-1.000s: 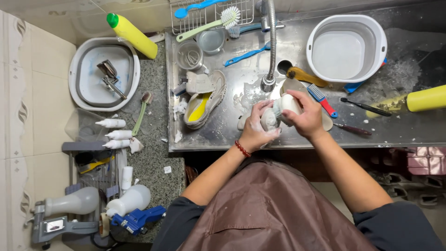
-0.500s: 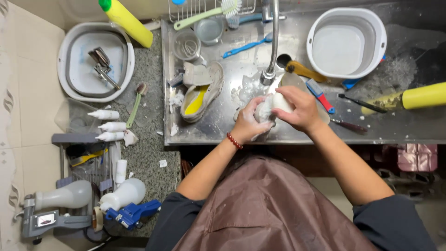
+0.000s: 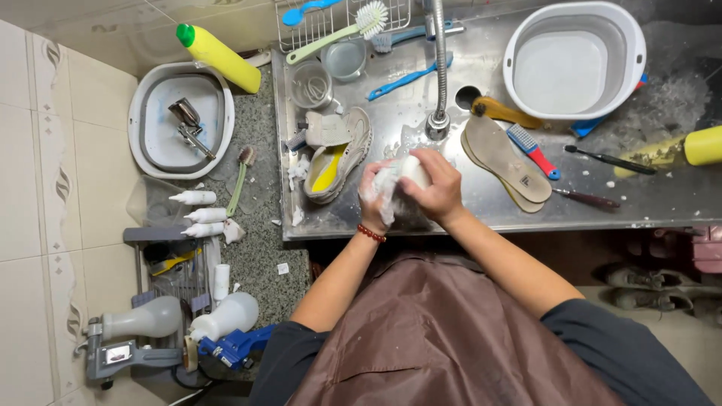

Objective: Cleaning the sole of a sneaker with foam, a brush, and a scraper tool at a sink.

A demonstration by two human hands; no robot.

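Fingers of both my hands were curled tight round a soapy white shoe (image 3: 398, 177), held over the front edge of the steel sink (image 3: 602, 203), just below the tap (image 3: 438, 68). I had the left hand (image 3: 374, 192) clamped on its left side and the right hand (image 3: 436, 184) wrapped over the top and right.

Going from the left, I saw a white basin (image 3: 139, 135) on the speckled counter with a metal tool lying in it, and a yellow bottle with a green cap (image 3: 218, 56) lying tilted against its upper rim. Below the basin three small white squeeze bottles (image 3: 197, 216) lay in a column, a green-handled brush (image 3: 239, 180) just beside them. Lower still stood two white bulb-shaped bottles (image 3: 188, 319) near a blue tool.

Inside the sink, a grey sneaker with a yellow lining (image 3: 335, 154) sat just left of my hands. To their right lay a tan insole (image 3: 500, 165), touching a red-and-blue brush (image 3: 530, 150). A white tub (image 3: 575, 56) stood beyond them, and a second yellow bottle (image 3: 703, 145) lay at the far right edge. I could read no labels on any of them.
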